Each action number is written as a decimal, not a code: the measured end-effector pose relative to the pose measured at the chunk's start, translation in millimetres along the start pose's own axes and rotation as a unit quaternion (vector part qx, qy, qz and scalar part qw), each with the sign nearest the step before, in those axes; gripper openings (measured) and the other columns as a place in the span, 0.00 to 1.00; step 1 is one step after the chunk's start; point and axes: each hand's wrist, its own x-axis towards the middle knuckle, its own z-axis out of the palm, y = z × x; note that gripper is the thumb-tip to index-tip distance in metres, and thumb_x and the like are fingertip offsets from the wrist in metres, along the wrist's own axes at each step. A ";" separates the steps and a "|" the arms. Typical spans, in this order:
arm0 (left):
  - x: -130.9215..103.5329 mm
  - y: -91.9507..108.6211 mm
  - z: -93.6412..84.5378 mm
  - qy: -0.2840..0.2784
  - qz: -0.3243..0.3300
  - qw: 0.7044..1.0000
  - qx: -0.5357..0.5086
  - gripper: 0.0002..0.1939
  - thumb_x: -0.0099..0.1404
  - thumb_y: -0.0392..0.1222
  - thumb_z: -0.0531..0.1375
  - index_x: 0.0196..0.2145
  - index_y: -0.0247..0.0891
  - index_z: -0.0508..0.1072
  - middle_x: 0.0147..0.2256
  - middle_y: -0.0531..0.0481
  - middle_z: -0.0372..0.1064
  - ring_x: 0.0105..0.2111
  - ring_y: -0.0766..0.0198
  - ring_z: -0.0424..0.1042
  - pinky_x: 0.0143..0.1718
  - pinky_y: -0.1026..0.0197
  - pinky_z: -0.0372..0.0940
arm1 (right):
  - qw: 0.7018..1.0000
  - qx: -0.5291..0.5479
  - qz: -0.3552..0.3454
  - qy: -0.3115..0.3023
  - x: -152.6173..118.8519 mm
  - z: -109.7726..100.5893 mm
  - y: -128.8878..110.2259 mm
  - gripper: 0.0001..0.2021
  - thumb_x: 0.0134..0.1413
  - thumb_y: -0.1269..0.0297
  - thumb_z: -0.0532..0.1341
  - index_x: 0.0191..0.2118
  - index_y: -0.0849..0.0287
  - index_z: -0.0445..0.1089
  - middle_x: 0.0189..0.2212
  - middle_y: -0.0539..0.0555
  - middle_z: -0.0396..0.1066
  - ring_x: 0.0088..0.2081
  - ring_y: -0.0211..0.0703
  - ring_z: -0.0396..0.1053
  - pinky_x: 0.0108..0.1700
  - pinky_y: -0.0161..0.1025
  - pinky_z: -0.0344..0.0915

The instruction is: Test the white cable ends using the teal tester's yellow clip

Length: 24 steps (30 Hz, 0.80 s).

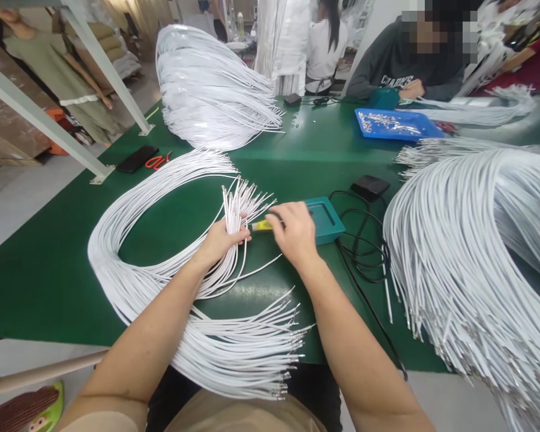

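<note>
My left hand (pixel 222 241) is closed around a bundle of white cables (pixel 234 219) near their ends, which fan out beyond the fingers with small metal tips. In my right hand (pixel 294 231) is a small yellow tool (pixel 261 225) with a dark end, pointing left at the bundle. Its kind is partly hidden by the fingers. Right behind that hand lies a teal box-like device (pixel 326 221) on the table. More white cables (pixel 247 342) from the same loop lie below my forearms, their metal-tipped ends toward the right.
A thick pile of white cables (pixel 459 240) fills the right side of the green table (pixel 49 264). Another coil (pixel 207 90) stands behind. Black cords (pixel 364 246), a black box (pixel 369 187), red scissors (pixel 158 161) and a blue tray (pixel 396 125) lie around. A co-worker (pixel 405 66) sits opposite.
</note>
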 end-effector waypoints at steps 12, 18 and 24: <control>-4.7 5.5 -3.5 -0.024 -0.007 0.999 -0.037 0.19 0.47 0.47 0.70 0.34 0.35 0.73 0.28 0.52 0.72 0.30 0.63 0.70 0.39 0.61 0.64 | 0.930 -0.011 -0.230 -0.286 -16.7 11.6 -61.4 0.14 0.59 0.63 0.57 0.32 0.65 0.76 0.33 0.62 0.75 0.41 0.49 0.69 0.47 0.43 0.62; -7.7 8.9 -5.9 -0.018 -0.049 0.995 -0.081 0.21 0.50 0.46 0.69 0.40 0.35 0.76 0.37 0.47 0.75 0.34 0.64 0.71 0.39 0.63 0.64 | 0.911 0.040 -0.052 -0.407 -11.0 -0.3 -60.4 0.12 0.55 0.59 0.59 0.29 0.59 0.76 0.27 0.57 0.76 0.31 0.46 0.72 0.33 0.39 0.62; -7.7 1.7 -4.0 -0.005 -0.025 0.999 -0.044 0.26 0.46 0.48 0.71 0.42 0.34 0.77 0.36 0.46 0.76 0.35 0.61 0.73 0.43 0.59 0.64 | 0.919 0.222 0.195 -0.261 2.6 3.2 -24.9 0.12 0.57 0.64 0.53 0.27 0.57 0.71 0.19 0.47 0.72 0.22 0.35 0.67 0.30 0.33 0.60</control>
